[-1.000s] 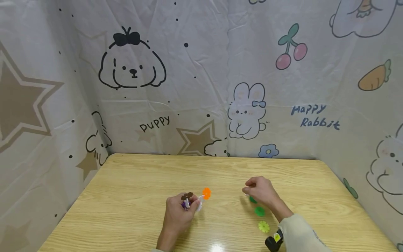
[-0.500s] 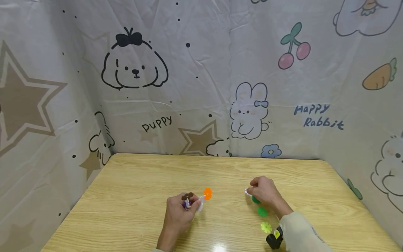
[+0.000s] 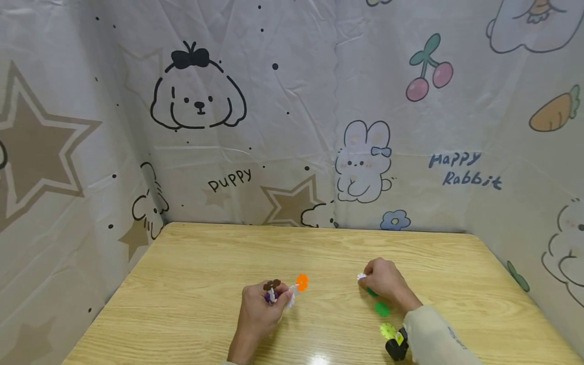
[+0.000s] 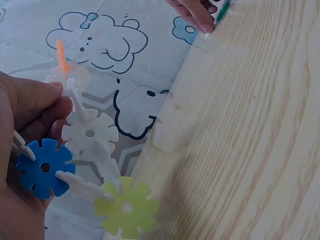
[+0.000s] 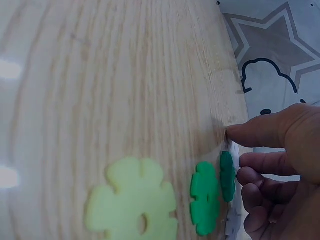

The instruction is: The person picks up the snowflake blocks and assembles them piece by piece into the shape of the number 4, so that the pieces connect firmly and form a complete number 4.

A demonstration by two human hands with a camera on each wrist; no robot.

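My left hand (image 3: 260, 312) holds a joined cluster of notched plastic discs above the table. In the left wrist view, its thumb and fingers pinch a white part; a blue disc (image 4: 35, 172), a white disc (image 4: 75, 134) and a yellow-green disc (image 4: 142, 210) are linked by white ones. An orange disc (image 3: 302, 282) sticks out on the right, and brown discs (image 3: 272, 285) show above the fingers. At the right, my right hand (image 3: 388, 281) pinches a white notched disc (image 3: 361, 277) at the tabletop, mostly covered by the fingers in the right wrist view.
Beside the right hand, a dark green disc (image 3: 371, 291), a green disc (image 3: 381, 308) and a yellow-green disc (image 3: 388, 330) lie in a row on the wooden table (image 3: 205, 253). A black device (image 3: 397, 347) sits at the right wrist. Printed cloth (image 3: 283, 126) hangs behind the table.
The head view has turned slightly left. The white disc at the right fingertips shows more now than a second ago. The left hand keeps its hold on the disc cluster, hardly moving.
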